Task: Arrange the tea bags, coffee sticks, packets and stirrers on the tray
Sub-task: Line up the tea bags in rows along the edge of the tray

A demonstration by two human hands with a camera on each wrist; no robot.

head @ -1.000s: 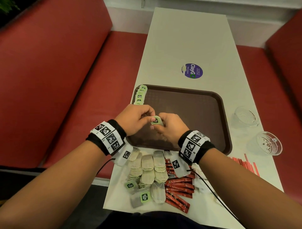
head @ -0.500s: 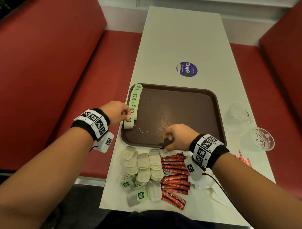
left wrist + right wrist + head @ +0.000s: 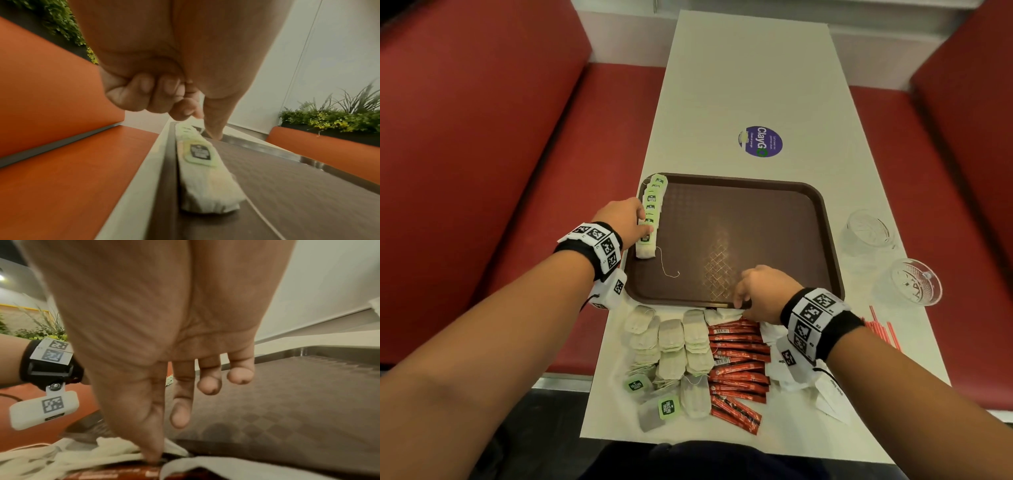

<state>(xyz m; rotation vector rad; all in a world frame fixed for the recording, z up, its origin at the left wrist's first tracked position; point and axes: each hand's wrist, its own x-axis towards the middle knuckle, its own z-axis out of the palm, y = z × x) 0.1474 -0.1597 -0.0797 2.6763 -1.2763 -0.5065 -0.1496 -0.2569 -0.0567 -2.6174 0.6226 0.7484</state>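
Note:
A brown tray (image 3: 756,222) lies on the white table. Tea bags with green tags (image 3: 654,198) stand in a row along its left edge. My left hand (image 3: 643,226) is at the near end of that row. Its thumb and forefinger pinch the far end of the nearest tea bag (image 3: 646,251) (image 3: 205,178), which lies flat on the tray with its string trailing right. My right hand (image 3: 739,301) hangs over the tray's front rim with relaxed fingers. One fingertip (image 3: 152,459) touches the heap there. Loose tea bags (image 3: 671,342), red coffee sticks (image 3: 739,359) and white packets (image 3: 784,377) lie in front.
Red stirrers (image 3: 883,329) lie right of my right wrist. Two glass bowls (image 3: 869,233) (image 3: 914,284) stand right of the tray. A purple sticker (image 3: 761,141) marks the table beyond it. Red benches flank the table on both sides.
The hands parted from the tray's front. My left hand carried a tea bag to the row at the tray's left edge. My right hand dropped to the front rim.

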